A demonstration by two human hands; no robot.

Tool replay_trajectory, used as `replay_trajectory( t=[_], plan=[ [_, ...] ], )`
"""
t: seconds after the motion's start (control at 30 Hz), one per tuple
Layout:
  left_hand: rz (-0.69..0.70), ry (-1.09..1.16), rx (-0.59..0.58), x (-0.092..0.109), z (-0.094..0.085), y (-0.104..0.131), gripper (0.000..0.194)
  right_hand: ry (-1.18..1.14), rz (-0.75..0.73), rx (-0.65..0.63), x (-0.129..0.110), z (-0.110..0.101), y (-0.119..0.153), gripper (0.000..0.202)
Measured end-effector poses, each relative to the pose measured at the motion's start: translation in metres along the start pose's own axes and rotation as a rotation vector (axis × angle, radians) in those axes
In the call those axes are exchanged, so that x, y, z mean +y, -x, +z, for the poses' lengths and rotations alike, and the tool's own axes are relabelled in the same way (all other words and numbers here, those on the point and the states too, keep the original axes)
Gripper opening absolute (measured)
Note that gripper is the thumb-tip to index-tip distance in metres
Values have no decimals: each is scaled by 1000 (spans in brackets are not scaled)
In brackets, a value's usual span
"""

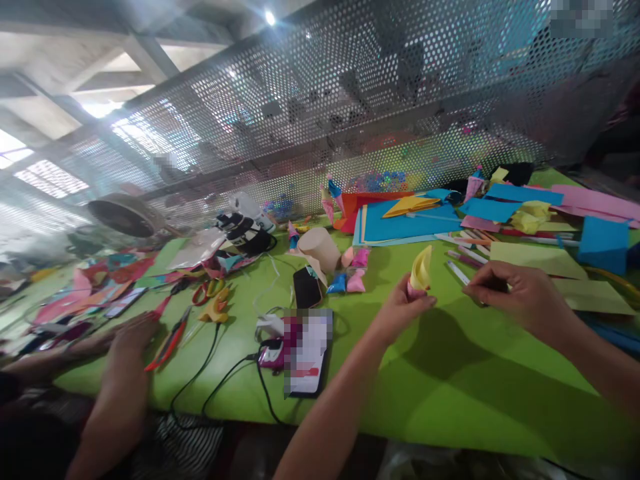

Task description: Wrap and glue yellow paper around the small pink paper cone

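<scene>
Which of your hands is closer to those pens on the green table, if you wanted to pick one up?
Probably the right hand. It rests on the table right beside the pens and looks free. The left hand already pinches a yellow paper cone, so it is busy.

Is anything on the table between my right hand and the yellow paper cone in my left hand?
Nothing visible. Only bare green table lies between the right hand and the yellow paper cone held in the left hand.

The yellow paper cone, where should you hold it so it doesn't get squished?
Pinch the yellow paper cone at its narrow bottom tip, coming from below, as the left hand does. The tip is tightly rolled; the wide open top would crush.
</scene>
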State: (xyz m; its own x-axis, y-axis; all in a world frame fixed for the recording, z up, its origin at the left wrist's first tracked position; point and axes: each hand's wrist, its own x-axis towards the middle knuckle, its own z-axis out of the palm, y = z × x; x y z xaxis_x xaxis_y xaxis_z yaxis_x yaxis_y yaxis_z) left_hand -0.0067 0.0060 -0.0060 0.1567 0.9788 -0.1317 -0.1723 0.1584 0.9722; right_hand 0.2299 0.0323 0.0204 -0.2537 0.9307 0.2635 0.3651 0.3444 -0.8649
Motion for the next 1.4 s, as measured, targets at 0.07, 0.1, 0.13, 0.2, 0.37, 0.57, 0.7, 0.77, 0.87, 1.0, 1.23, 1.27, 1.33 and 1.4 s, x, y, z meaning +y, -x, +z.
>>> replay_trajectory(
  t=[0.07, 0.1, 0.13, 0.2, 0.37, 0.57, 0.7, 0.77, 0.87, 1.0, 1.23, 1.27, 1.33, 1.4],
  plan=[
    [7, -19, 40, 0, -2, -1, 50, -20, 4, -22, 3, 1, -3, 46],
    [9, -23, 49, 0, -2, -1, 49, -28, 4, -31, 4, 2, -5, 45],
    [12, -24, 53, 0, -2, -1, 48, -35, 8, -33, 5, 3, -6, 45],
    [20, -23, 57, 2, -1, 0, 48, -49, 23, -25, 8, 4, -8, 45],
    [6, -37, 73, 5, 1, 1, 50, -83, 24, -36, 10, 6, -9, 42],
    [1, -34, 74, 4, -2, 1, 49, -106, 48, -44, 7, 7, -8, 47],
    [-7, -35, 56, 1, -3, 0, 49, -95, 76, -66, 12, 4, -6, 50],
    [-10, -25, 48, -1, -3, -2, 50, -110, 102, -109, 16, 3, -5, 55],
    [-11, -17, 39, -6, -2, -3, 51, -139, 91, -133, 18, 3, -4, 57],
    [-27, -68, 68, -11, 3, -5, 45, -77, -111, -58, 8, 7, -4, 40],
    [43, -226, -10, -25, 10, -8, 34, -45, -244, -115, 2, 18, 4, 23],
    [59, -274, -13, -26, 10, -8, 32, -39, -226, -120, 4, 19, 5, 24],
    [92, -387, -10, -28, 10, -8, 28, -23, -193, -142, 7, 23, 6, 25],
    [120, -477, -17, -27, 10, -6, 27, -7, -173, -191, 10, 25, 7, 26]
  ],
)
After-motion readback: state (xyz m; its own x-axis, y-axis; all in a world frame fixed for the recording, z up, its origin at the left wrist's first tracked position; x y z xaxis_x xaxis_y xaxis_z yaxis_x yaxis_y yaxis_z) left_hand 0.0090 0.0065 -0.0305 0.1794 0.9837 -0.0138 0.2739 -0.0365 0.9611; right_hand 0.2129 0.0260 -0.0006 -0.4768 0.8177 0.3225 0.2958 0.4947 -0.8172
